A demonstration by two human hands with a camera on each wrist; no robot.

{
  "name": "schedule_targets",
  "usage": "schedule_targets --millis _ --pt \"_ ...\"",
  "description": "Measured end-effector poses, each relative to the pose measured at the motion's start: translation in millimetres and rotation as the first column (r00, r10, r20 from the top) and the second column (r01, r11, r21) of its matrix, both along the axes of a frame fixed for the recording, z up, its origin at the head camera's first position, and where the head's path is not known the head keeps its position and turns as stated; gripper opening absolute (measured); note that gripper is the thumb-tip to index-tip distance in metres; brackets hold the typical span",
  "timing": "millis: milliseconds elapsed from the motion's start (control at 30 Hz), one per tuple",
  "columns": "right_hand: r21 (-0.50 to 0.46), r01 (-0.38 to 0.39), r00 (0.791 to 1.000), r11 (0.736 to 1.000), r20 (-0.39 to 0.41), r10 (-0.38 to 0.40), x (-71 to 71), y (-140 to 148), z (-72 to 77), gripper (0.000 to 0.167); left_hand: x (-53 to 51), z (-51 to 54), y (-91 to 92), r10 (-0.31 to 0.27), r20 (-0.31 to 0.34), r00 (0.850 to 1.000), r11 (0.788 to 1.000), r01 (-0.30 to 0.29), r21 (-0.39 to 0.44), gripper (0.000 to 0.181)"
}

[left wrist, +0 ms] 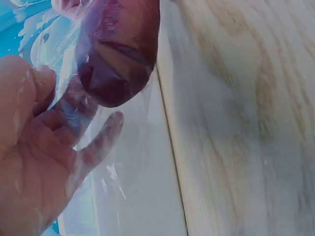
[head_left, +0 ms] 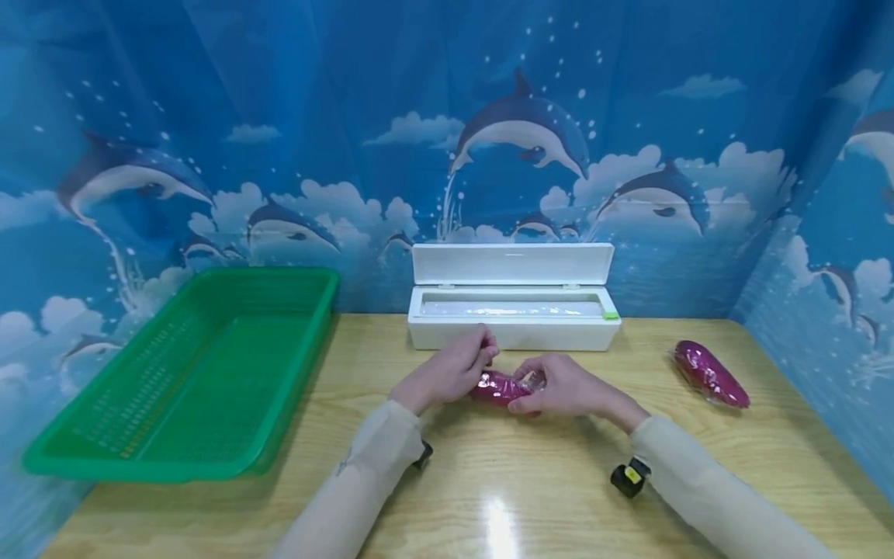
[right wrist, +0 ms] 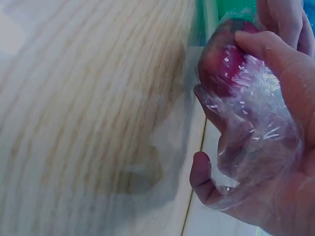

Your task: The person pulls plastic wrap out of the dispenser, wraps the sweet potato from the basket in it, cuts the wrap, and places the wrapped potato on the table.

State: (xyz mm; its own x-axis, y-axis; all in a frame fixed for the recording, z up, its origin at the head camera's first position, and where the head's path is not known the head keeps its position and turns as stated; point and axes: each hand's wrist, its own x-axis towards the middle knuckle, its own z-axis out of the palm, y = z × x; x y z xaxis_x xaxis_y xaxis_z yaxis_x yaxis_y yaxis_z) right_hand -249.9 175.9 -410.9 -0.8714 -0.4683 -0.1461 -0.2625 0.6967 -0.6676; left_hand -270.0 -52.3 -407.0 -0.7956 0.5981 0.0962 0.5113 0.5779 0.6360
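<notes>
A glossy purple eggplant point(head_left: 497, 388) in clear plastic wrap is held just above the table in front of the white box. My right hand point(head_left: 564, 386) grips its right end, the thumb point(right wrist: 261, 46) pressed on the skin and the fingers beneath. Crumpled plastic wrap point(right wrist: 261, 128) bunches over that palm. At the other end, my left hand point(head_left: 450, 369) pinches loose film between thumb and curled fingers. In the left wrist view, that film stretches from the left hand point(left wrist: 44, 142) to the eggplant's rounded dark end point(left wrist: 118, 73).
Behind the hands stands a white wrap dispenser box point(head_left: 517, 334), lid raised, a film roll point(head_left: 513, 308) inside. Another wrapped eggplant point(head_left: 711, 374) lies at the right on the wooden table point(head_left: 447, 497). A green basket point(head_left: 293, 411) occupies the left. A dolphin-print curtain point(head_left: 391, 93) hangs behind.
</notes>
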Motion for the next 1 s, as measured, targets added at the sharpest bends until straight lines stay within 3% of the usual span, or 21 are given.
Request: schedule_targets --millis 167,333,433,600,800,900,1000 --pt "0.016 -0.012 1.0 1.0 -0.026 0.012 -0.5 3 -0.7 0.037 5.9 5.4 2.2 -0.017 -0.067 0.998 1.0 0.018 0.013 0.012" --pt "0.015 -0.036 0.999 0.999 0.02 0.036 -3.0 5 -1.6 0.029 20.2 9.1 -3.3 -0.072 -0.08 0.994 0.99 0.062 -0.13 0.013" --pt "0.006 -0.035 0.999 0.999 0.03 0.035 -4.2 9 -1.4 0.038 27.0 7.7 -10.0 -0.065 -0.041 0.997 0.979 0.056 -0.197 0.015" --pt "0.0 -0.11 0.989 0.994 -0.1 0.11 -2.9 17 -1.2 0.05 25.8 0.7 -14.6 -0.05 -0.046 0.998 0.981 0.041 -0.189 0.03" --pt "0.148 -0.204 0.922 0.968 -0.302 0.241 6.3 23 2.4 0.05 17.8 -4.8 -12.7 -0.027 -0.048 0.998 0.987 0.019 -0.159 0.038" --pt "0.22 -0.196 0.874 0.956 -0.403 0.272 12.8 30 5.7 0.051 13.8 -5.0 -12.5 -0.022 -0.015 1.0 0.991 0.02 -0.134 0.035" --pt "0.221 -0.157 0.832 0.963 -0.495 0.25 17.5 40 9.1 0.048 11.1 -5.5 -13.9 -0.014 0.021 1.0 0.993 0.016 -0.117 0.033"
